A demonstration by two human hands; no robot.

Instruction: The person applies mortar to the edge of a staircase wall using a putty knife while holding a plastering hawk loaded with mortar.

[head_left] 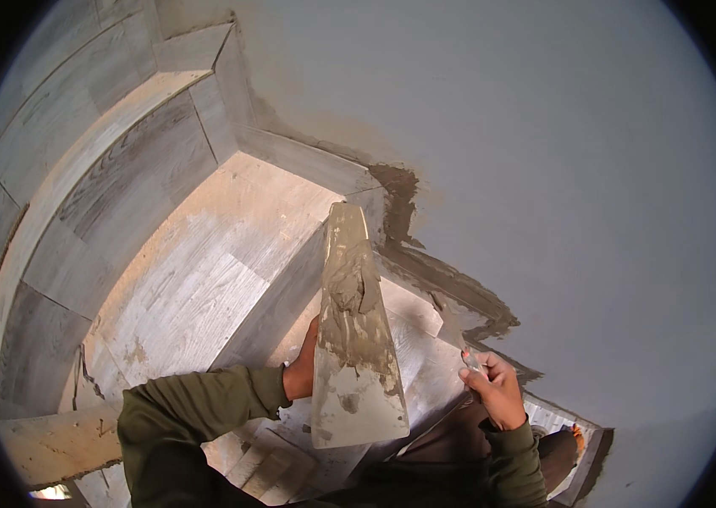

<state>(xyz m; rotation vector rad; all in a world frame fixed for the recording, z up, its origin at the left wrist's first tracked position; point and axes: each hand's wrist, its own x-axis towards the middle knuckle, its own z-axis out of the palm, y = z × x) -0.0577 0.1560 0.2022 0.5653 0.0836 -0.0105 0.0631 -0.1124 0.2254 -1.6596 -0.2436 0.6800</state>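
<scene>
Left hand (303,366) grip closed under mortar-smeared board (356,339); right hand (493,389) grip closed on small tool (471,361).

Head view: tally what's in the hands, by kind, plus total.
Mortar boards: 1, the board in the left hand
Small tools: 1, the tool in the right hand, too hidden to identify
Total: 2

left hand (303,360) mostly hidden, only thumb side and wrist showing past an olive sleeve, forearm coming in from lower left, grip closed, right hand (493,389) in a loose fist, fingers curled, thumb up top, olive cuff just below the grip
</scene>
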